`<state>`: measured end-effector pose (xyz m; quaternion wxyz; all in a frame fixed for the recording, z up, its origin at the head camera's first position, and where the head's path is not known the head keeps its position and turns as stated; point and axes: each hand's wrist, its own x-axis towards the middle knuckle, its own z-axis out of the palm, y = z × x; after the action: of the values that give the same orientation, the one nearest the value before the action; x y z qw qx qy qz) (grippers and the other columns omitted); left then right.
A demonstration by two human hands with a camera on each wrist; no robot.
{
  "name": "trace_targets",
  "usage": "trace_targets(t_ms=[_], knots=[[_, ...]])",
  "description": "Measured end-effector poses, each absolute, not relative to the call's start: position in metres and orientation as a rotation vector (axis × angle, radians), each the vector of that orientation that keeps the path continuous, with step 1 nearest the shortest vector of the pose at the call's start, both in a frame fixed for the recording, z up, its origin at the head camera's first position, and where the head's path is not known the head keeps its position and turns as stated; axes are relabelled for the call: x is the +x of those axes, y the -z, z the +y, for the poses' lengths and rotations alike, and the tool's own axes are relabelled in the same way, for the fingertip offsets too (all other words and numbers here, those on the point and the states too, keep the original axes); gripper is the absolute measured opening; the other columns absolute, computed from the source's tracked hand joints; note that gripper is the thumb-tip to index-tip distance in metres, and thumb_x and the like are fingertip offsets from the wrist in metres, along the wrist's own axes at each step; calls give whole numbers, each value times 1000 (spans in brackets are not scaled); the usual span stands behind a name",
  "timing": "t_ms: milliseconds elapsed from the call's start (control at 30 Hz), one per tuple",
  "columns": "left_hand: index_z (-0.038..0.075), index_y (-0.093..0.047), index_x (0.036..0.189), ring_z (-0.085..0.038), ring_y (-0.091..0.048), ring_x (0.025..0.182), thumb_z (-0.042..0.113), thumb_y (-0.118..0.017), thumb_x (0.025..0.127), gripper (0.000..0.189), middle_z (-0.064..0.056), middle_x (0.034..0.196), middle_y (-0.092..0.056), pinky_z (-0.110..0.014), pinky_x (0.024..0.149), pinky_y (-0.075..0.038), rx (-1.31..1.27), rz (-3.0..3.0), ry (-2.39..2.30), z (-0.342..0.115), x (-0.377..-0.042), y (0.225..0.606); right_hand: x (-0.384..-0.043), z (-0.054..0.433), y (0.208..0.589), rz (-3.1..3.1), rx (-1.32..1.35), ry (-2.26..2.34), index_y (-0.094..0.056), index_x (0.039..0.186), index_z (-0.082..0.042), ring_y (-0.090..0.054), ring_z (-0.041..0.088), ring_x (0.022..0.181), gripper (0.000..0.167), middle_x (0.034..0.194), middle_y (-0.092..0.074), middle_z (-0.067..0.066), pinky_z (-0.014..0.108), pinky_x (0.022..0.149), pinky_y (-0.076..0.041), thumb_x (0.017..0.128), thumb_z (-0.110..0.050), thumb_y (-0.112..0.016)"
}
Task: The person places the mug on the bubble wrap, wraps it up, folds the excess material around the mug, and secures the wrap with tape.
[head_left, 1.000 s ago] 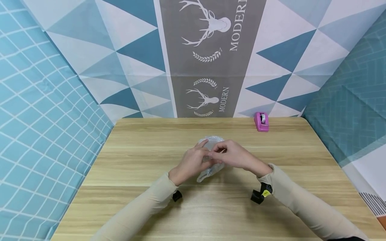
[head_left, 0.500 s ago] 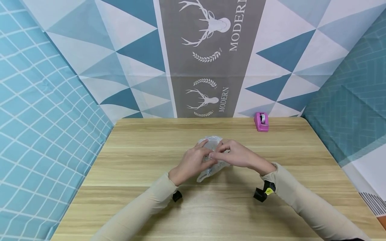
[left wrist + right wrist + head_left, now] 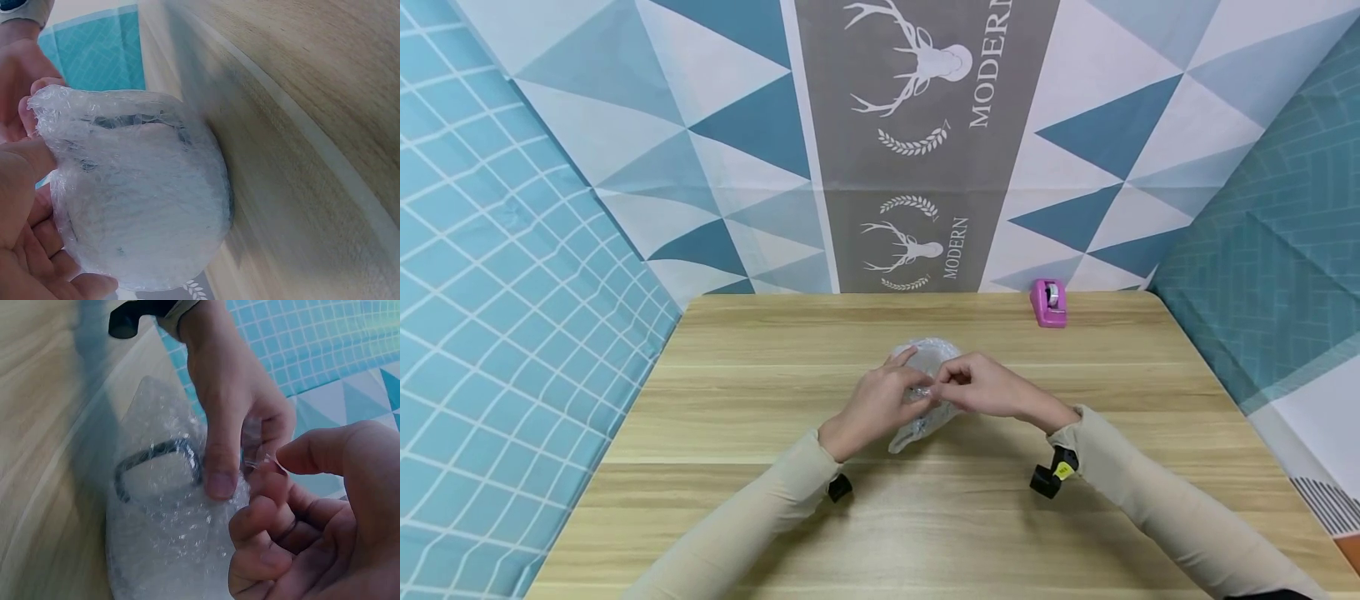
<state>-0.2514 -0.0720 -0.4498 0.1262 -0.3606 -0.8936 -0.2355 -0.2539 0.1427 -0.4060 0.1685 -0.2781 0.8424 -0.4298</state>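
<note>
A white cup [image 3: 164, 478] with a dark-edged handle shows faintly through the bubble wrap [image 3: 144, 200] around it, near the middle of the table. My left hand [image 3: 877, 406] holds the wrapped cup, its thumb pressing on the wrap in the right wrist view. Close against it, my right hand [image 3: 981, 385] has thumb and index finger together on a small clear strip [image 3: 253, 464], which looks like tape, at the wrap's edge. A loose end of the wrap [image 3: 910, 435] sticks out toward the front. The fingers partly cover the cup in the head view.
A pink tape dispenser [image 3: 1049, 303] stands at the back right of the wooden table [image 3: 760, 333]. Behind it hangs a patterned cloth [image 3: 902, 167], with a blue checked cloth [image 3: 497, 292] on the left and a teal one [image 3: 1277, 242] on the right.
My right hand moved slightly right, its fingers loosening, then its thumb and index finger came together again by the left hand. The left hand and the wrapped cup stayed in place.
</note>
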Motion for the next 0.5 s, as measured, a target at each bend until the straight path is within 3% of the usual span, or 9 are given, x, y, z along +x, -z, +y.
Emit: trace_targets(t_ms=[233, 500], knots=[[16, -79, 101, -31, -52, 142, 33, -77, 93, 19, 4, 102, -80, -48, 120, -38, -1044, -2594, 682, -72, -252, 450, -259, 146, 410, 2464, -784, 1160, -75, 88, -10, -49, 7, 54, 19, 74, -70, 14, 23, 50, -44, 99, -18, -63], [17, -79, 100, -32, -53, 141, 34, -79, 92, 19, 5, 102, -80, -46, 121, -38, -1043, -2584, 708, -72, -252, 450, -268, 146, 408, 2474, -809, 1048, -72, 84, -10, -52, 8, 53, 19, 67, -65, 5, 25, 52, -48, 98, -16, -61]])
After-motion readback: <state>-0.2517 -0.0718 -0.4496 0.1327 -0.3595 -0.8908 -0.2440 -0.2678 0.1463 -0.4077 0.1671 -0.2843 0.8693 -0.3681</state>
